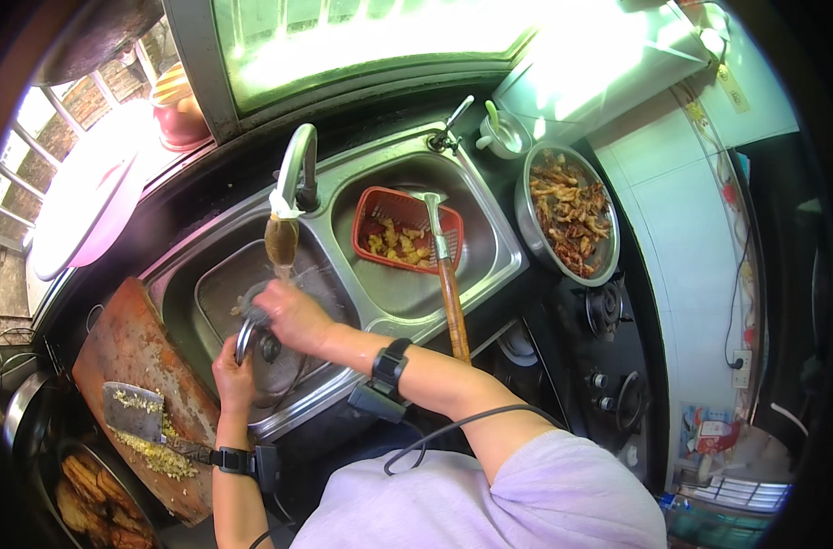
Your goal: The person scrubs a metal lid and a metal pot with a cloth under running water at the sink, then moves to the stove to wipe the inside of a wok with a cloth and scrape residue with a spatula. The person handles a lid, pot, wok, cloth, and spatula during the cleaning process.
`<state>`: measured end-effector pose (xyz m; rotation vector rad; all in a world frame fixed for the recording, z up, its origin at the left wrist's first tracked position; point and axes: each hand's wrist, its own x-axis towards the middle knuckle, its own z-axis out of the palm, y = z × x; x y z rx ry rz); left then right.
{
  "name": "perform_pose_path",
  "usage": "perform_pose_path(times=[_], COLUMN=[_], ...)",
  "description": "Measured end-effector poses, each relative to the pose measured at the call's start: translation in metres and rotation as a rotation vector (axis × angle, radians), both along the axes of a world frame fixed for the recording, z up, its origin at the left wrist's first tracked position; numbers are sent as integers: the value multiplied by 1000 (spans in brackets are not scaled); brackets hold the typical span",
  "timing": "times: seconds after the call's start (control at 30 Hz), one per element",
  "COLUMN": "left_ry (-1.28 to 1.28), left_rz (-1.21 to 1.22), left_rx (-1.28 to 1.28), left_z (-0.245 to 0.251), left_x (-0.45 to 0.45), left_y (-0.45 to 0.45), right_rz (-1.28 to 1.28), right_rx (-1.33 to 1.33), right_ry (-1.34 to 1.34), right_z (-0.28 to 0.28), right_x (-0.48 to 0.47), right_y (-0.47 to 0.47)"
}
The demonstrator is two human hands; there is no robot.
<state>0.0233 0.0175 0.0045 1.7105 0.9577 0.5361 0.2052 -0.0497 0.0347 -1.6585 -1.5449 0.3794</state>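
My left hand [234,379] grips a shiny curved metal utensil [246,337] over the left basin [183,302] of a steel double sink; its exact kind is unclear. In my right hand [294,317] is a grey scouring pad [255,302], pressed against the utensil's upper part. Just above that hand, the faucet [299,154] ends in a brownish sleeve [281,241] tied with white material, and water seems to run from it. Below my hands, a rectangular tray [200,291] lies in the basin, partly hidden by them.
A red plastic basket [358,230] with yellowish food pieces sits in the right basin, with a long wooden-handled tool [450,295] across it. A steel bowl [524,213] of browned chicken feet stands right. Left, a cleaver [131,412] and chopped garlic lie on a wooden board [124,329].
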Motion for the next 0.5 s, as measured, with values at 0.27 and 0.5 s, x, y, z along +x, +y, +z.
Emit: perform_pose_path(times=[0.27, 0.5], left_ry=[61, 592], left_rz=[-45, -265], left_rx=[50, 369], left_z=[10, 46], left_x=[-21, 29], left_y=[5, 27], right_rz=[-296, -205], right_rx=[-257, -111], right_ry=[57, 71], right_z=[-53, -44], right_x=[20, -2], right_y=[-8, 9])
